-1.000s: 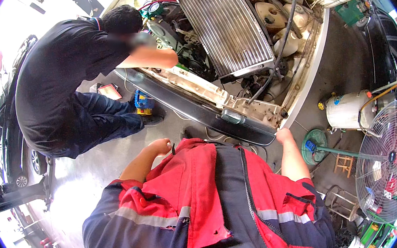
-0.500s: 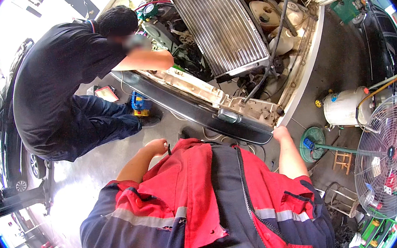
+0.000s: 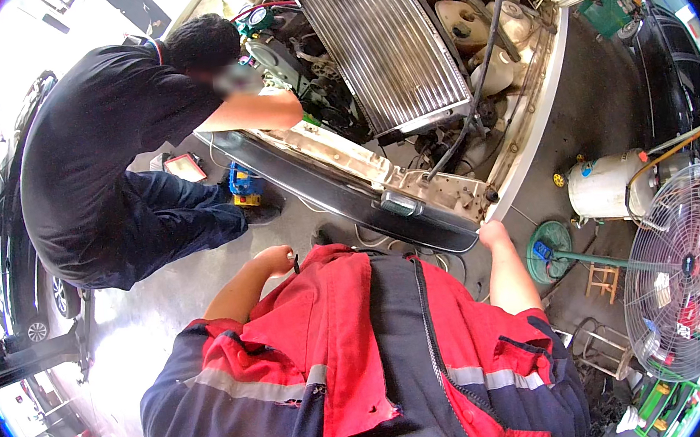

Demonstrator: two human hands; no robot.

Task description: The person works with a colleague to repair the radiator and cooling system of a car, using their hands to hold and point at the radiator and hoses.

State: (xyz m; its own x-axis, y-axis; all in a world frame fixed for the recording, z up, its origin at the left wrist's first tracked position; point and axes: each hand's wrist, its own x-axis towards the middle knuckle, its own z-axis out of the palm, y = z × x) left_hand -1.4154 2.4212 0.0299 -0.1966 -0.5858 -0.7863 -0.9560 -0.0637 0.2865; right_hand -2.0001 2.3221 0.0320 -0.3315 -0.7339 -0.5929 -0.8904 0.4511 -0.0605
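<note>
The black, curved bumper [image 3: 330,188] lies along the front edge of the open engine bay of the white car [image 3: 539,111]. The person's right grip [image 3: 494,234] is at the bumper's right end, fingers bent; whether it grasps the edge or only rests against it cannot be told. The left grip [image 3: 276,261] is curled in front of the red-and-navy work jacket [image 3: 345,330], well apart from the bumper; a small dark strip [image 3: 296,263] shows beside it, and whether the fingers hold it cannot be determined.

A silver, ribbed metal radiator [image 3: 378,41] lies slanted over the engine bay. A co-worker in a black shirt [image 3: 104,150] bends over the car at left, one forearm above the front edge. A blue-and-yellow object [image 3: 245,183] is near the co-worker's foot. At right are a white cylindrical tank [image 3: 608,190] and a large wire-guarded fan [image 3: 688,264].
</note>
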